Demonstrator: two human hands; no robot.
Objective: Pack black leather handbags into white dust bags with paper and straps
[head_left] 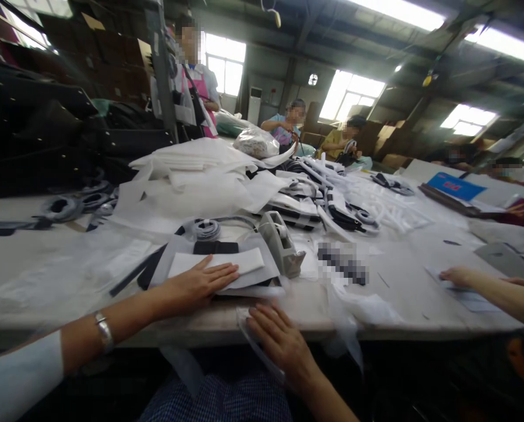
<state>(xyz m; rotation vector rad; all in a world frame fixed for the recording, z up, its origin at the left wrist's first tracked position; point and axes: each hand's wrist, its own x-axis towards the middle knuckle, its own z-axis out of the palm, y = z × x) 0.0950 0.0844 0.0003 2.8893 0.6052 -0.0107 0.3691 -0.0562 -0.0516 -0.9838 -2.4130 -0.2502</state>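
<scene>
My left hand (200,284) lay flat, fingers extended and together, palm pressed on a white folded strip (244,261); it gripped nothing. The strip rested on a grey flat pack (268,272) on the surface (398,287). My right hand (282,343) lay just nearer to me than the left, at the surface's near edge. Its fingers were straight and loosely spread over a clear plastic bag (244,325), touching it without closing on it. A grey tape dispenser (282,243) stood just beyond my right hand, beside the strip's end. A co-worker's hand (458,275) rested well to the right of mine.
</scene>
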